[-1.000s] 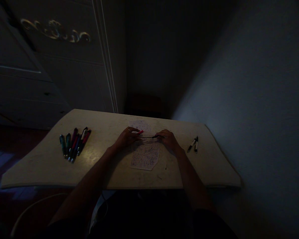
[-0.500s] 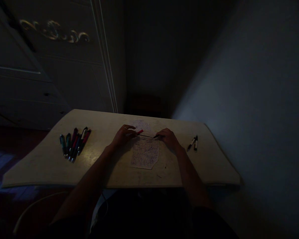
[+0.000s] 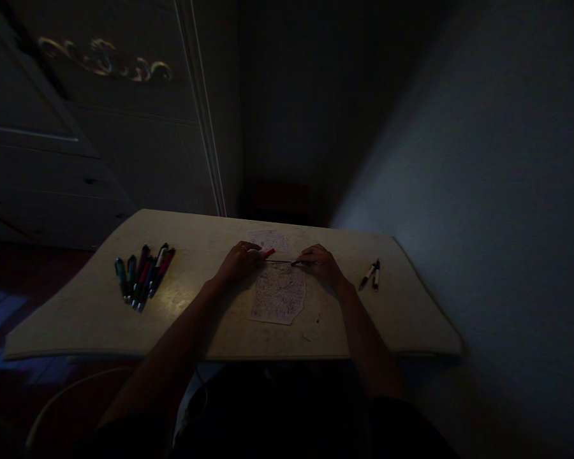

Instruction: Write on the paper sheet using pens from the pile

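Observation:
Over a pale sheet [image 3: 278,296] covered in bluish-purple marks, both my hands come close together. My left hand [image 3: 242,261] is closed, its fingertips pinching a short red pen piece [image 3: 269,253] that sticks out toward the right. A thin dark rod [image 3: 278,261], like a pen refill, spans the gap between the hands. Its right end meets a small dark piece [image 3: 294,262] pinched in the fingers of my right hand [image 3: 319,262]. Dim light hides the details of these parts and where they join.
Several pens [image 3: 146,277] in teal, red, dark and white lie in a bunch on the left of the table [image 3: 196,236]. Two short black-and-white pen pieces [image 3: 376,275] lie at the right. Small dark bits [image 3: 318,317] lie near the sheet. A wall [image 3: 507,223] borders the right side.
My right hand and its dark piece have shifted slightly left, toward my left hand. The left fingers have settled a little lower around the red piece. The pens have not moved.

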A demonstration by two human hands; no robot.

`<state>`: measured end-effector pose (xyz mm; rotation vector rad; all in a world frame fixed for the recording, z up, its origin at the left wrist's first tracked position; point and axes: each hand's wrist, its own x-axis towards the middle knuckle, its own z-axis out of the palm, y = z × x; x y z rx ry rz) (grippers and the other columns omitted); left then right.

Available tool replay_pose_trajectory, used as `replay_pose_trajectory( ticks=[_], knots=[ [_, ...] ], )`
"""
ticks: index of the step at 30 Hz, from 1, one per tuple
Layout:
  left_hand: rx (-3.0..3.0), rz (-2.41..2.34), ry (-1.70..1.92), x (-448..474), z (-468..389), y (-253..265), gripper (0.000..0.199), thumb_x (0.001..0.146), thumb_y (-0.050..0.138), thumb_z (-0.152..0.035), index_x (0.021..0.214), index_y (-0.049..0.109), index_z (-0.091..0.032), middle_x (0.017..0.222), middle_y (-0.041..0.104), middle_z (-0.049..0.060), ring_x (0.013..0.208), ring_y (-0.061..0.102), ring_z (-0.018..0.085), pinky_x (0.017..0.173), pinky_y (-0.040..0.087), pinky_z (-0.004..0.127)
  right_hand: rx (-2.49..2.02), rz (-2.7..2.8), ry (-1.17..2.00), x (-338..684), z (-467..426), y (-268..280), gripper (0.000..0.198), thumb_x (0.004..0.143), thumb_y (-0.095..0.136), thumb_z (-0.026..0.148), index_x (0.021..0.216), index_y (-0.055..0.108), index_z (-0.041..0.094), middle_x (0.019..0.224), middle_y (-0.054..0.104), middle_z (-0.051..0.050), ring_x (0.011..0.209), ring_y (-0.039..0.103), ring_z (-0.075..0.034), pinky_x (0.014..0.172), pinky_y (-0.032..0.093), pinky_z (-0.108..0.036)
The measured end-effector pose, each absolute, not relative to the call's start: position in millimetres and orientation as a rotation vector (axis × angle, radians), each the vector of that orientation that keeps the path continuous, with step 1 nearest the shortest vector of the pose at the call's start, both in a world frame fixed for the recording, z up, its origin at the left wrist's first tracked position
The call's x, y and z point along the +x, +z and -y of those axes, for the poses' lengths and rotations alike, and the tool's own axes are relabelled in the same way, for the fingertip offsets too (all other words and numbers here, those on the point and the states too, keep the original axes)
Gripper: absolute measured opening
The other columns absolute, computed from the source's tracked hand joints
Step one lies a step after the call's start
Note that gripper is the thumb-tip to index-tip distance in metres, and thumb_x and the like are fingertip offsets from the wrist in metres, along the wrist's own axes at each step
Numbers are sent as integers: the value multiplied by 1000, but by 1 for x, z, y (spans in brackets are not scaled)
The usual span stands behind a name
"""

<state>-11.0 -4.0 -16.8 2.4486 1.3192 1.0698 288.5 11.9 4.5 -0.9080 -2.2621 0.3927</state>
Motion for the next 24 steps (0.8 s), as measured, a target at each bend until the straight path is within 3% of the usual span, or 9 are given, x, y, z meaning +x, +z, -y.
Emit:
replay_pose_trajectory(
  ticks=[9, 16, 24],
  knots=[
    [2444, -1279, 1047, -12, 4, -14, 18, 83, 71, -33, 97, 77, -25, 109, 69, 10, 102, 62, 25, 88, 53, 42, -904, 2175, 506, 290, -9, 7, 15, 90, 64, 27, 99, 77, 26, 95, 72, -7, 94, 63, -22, 86, 50, -38],
    [2522, -1238, 1059, -10, 6, -13, 18, 85, 68, -33, 97, 76, -23, 111, 68, 10, 102, 62, 25, 88, 53, 42, -920, 2185, 523, 286, -6, 6, 17, 89, 65, 38, 93, 75, 23, 89, 72, -7, 88, 63, -22, 83, 48, -38],
    [2603, -1128, 1076, -1, 14, -4, 21, 89, 63, -37, 97, 75, -23, 109, 69, 9, 101, 62, 24, 87, 52, 41, -1008, 2144, 552, 281, -5, 7, 8, 88, 63, 22, 89, 70, 22, 90, 69, -6, 89, 59, -22, 85, 45, -37]
  ],
)
